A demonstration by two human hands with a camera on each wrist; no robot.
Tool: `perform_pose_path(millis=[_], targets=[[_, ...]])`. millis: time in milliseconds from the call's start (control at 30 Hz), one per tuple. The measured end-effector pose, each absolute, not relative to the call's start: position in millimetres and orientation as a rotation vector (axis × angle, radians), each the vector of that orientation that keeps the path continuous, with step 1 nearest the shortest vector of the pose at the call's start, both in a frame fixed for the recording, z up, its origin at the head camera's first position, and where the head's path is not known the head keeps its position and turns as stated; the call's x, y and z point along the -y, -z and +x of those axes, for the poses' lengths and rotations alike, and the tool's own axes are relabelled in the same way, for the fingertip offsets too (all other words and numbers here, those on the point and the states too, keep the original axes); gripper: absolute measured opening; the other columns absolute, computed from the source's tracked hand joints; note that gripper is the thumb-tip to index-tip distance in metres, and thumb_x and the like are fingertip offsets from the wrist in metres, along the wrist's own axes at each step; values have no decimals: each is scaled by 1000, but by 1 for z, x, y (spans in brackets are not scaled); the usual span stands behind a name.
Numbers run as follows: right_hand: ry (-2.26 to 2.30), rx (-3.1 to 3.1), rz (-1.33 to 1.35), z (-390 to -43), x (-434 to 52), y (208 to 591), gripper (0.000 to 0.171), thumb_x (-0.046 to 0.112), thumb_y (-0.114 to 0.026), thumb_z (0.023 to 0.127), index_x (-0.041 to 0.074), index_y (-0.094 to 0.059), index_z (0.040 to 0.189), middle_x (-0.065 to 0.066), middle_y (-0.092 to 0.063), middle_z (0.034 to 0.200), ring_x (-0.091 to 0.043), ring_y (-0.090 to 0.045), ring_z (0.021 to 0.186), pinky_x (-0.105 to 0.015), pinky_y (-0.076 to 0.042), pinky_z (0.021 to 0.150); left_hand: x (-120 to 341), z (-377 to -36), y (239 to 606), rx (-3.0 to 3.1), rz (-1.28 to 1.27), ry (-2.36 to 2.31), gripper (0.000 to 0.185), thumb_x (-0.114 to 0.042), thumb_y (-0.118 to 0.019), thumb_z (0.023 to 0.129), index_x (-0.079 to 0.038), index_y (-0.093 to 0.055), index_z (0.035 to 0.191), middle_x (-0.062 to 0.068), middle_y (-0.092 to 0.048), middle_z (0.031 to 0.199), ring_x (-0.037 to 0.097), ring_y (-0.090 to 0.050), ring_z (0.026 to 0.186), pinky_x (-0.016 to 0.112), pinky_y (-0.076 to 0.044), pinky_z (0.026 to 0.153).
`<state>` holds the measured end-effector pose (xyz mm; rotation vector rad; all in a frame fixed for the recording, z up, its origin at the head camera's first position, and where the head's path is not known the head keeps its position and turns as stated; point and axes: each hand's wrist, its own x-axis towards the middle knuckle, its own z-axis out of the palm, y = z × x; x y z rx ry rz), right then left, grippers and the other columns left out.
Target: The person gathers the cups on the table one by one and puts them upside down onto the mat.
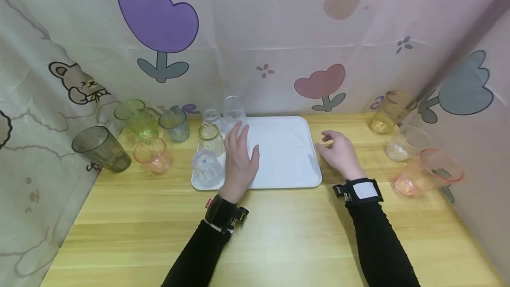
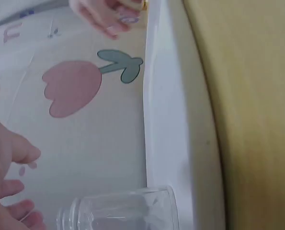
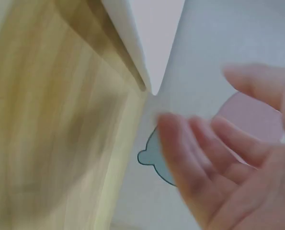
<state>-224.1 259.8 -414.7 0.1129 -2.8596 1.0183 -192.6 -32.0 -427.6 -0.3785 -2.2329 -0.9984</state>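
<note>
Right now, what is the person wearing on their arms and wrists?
Both arms are in long black sleeves that reach the wrists. The left hand has a black wrist strap carrying a dark device with a small red tab. The right hand has a black wrist strap with a white rectangular panel on top. Both hands are bare, with no gloves or rings visible.
</note>
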Motion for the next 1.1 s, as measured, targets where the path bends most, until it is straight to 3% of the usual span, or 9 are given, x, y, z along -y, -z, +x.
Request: perform_pose_path(millis=[100, 200, 333, 433, 600, 767, 867, 967, 1100], targets=[[-1048, 2696, 54, -213, -265, 410, 50, 24, -67, 101, -5, -57, 140, -26, -63, 126, -43, -68, 102, -50, -57, 84, 31, -186, 427, 2234, -472, 956, 51, -5, -73, 91, 5, -57, 138, 22, -54, 142, 40, -54, 127, 49, -51, 104], [-1052, 2569, -21, -199, -271, 408, 46, 24, -68, 100, -3, -60, 136, -22, -64, 125, -40, -68, 102, -31, -54, 80, 31, -179, 430, 2263, -575, 911, 46, -4, -74, 89, 1, -62, 133, 18, -63, 129, 35, -63, 113, 44, -57, 93], [-1032, 2451, -76, -181, -281, 403, 41, 22, -68, 100, -1, -62, 133, -19, -65, 123, -35, -68, 100, -7, -44, 72, 33, -171, 434, 2323, -669, 841, 43, -2, -75, 88, -2, -65, 131, 11, -67, 116, 26, -66, 95, 35, -59, 74], [-1014, 2374, -92, -168, -289, 399, 38, 18, -68, 99, -1, -63, 132, -17, -65, 122, -22, -66, 99, -1, -43, 73, 35, -168, 436, 2381, -728, 759, 41, -4, -75, 89, -4, -67, 129, 6, -68, 107, 20, -65, 86, 30, -56, 65], [-987, 2180, -68, -148, -304, 392, 35, 4, -72, 94, -5, -65, 127, 1, -62, 118, 4, -54, 104, -3, -47, 81, 39, -164, 436, 2492, -818, 667, 31, -7, -74, 91, -8, -71, 122, 3, -69, 101, 19, -65, 83, 30, -55, 64], [-879, 1996, -82, -136, -318, 392, 43, 4, -76, 87, -6, -63, 127, 26, -46, 124, 3, -41, 118, -14, -36, 101, 44, -161, 437, 2654, -855, 587, 25, -13, -71, 95, -10, -73, 120, 3, -70, 104, 21, -67, 87, 32, -56, 68], [-786, 1934, -152, -132, -329, 396, 58, 15, -79, 84, 3, -56, 137, 17, -44, 140, -8, -35, 132, -26, -22, 114, 44, -160, 440, 2753, -880, 525, 23, -17, -69, 97, -13, -74, 119, 3, -70, 108, 21, -66, 91, 32, -56, 70], [-730, 1909, -246, -127, -339, 401, 84, 24, -82, 83, 7, -37, 152, -4, -32, 159, -19, -21, 148, -33, -5, 123, 44, -158, 442, 2804, -908, 481, 21, -18, -69, 98, -14, -75, 117, 2, -69, 108, 21, -66, 91, 32, -56, 69], [-852, 1912, -404, -120, -345, 405, 111, 29, -84, 83, 1, -11, 162, -15, -7, 170, -18, -1, 155, -27, 6, 122, 41, -156, 444, 2833, -921, 442, 17, -17, -70, 97, -16, -77, 112, 0, -68, 105, 21, -64, 87, 31, -54, 67]])
